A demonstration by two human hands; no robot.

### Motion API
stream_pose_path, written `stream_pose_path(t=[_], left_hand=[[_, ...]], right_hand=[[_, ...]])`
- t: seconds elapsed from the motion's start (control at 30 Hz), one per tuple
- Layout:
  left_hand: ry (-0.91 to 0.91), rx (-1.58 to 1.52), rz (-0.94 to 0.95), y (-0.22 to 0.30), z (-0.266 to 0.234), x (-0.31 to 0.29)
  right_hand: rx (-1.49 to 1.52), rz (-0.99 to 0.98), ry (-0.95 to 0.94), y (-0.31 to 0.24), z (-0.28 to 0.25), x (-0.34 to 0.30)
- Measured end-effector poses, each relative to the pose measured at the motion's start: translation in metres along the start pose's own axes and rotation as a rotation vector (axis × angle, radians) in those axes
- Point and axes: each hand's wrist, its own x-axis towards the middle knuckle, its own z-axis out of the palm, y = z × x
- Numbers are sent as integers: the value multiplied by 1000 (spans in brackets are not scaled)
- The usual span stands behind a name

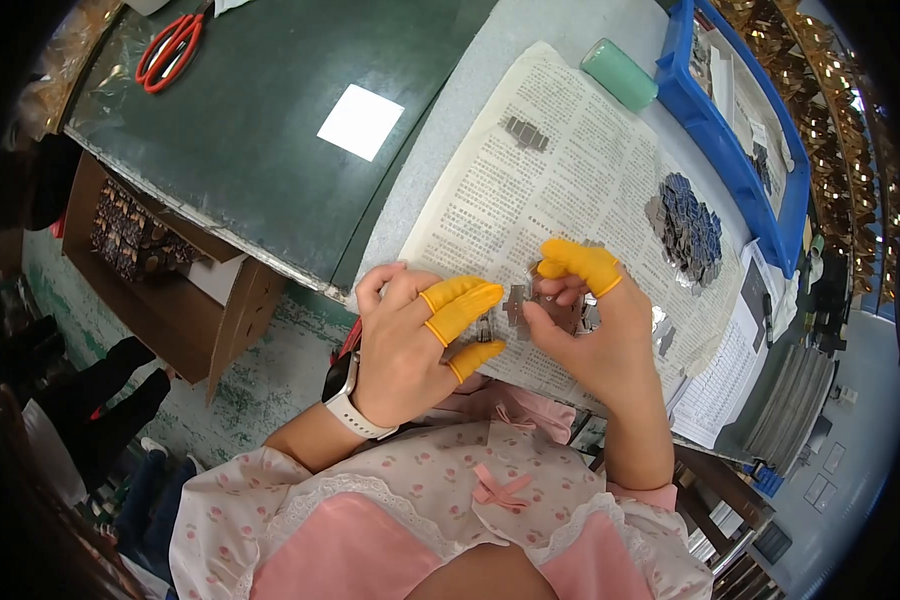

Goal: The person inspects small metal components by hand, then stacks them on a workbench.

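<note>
My left hand point(410, 335) wears yellow finger cots on its thumb and two fingers. A small dark, shiny metal piece point(485, 328) shows between its thumb and fingertips, partly hidden. My right hand point(605, 325), yellow cots on two curled fingers, hovers just across from it, its bare thumb apart from them. By that thumb lies a flat grey metal piece point(517, 305) with a stepped outline. More thin metal pieces lie under the right palm, mostly covered. The newspaper point(470, 200) spreads beneath both hands. A heap of small metal pieces point(685, 230) sits on it, right of my hands.
A row of grey pieces point(527, 134) lies farther up the newspaper. Beyond stand a green cylinder point(620, 75) and a blue tray point(725, 130). Printed sheets point(715, 390) lie at right. Red-handled scissors point(170, 52) and a white square point(361, 122) rest on the green surface; a cardboard box point(170, 310) is below.
</note>
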Motion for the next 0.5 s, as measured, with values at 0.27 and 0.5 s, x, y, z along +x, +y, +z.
stream_pose_path(t=[0.27, 0.5], left_hand=[[23, 3, 5, 0, 1, -1], [31, 10, -34, 2, 4, -2]], right_hand=[[53, 31, -20, -2, 3, -4], [-53, -39, 267, -6, 34, -31]])
